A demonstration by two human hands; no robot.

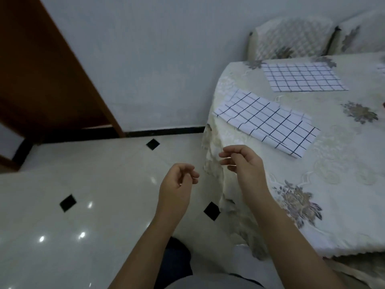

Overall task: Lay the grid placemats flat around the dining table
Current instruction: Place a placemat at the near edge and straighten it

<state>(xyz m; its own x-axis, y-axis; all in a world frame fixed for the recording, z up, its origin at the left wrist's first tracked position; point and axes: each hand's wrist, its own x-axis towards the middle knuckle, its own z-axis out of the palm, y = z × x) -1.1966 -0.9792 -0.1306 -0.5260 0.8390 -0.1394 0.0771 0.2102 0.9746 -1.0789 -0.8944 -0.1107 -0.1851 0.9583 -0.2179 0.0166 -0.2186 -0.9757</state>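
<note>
brown wooden door frame (52,80) slants down the left, its foot meeting the black skirting at the wall. glossy white floor tiles (93,174) with small black diamond insets spread wide and open from there to the table, so you have free room on that side. your left hand (177,184) hangs over the tiles, fingers loosely curled, holding nothing. just to its right, your right hand (243,165) hovers in front of the draped corner of the floral tablecloth (333,184), fingers also slack and half-curled with nothing in them, apart from the cloth's hanging folds.

on the dining table (270,236), the near grid placemat (268,122) lies at an angle, its left corner right at the rounded table edge; a second layer of cloth shows along its far side, so it looks doubled rather than spread single. the far grid placemat (302,77) lies flat, well apart from it, close to the table's back edge. behind that edge two covered chairs (291,36) stand pushed up against the table, side by side against the wall.
</note>
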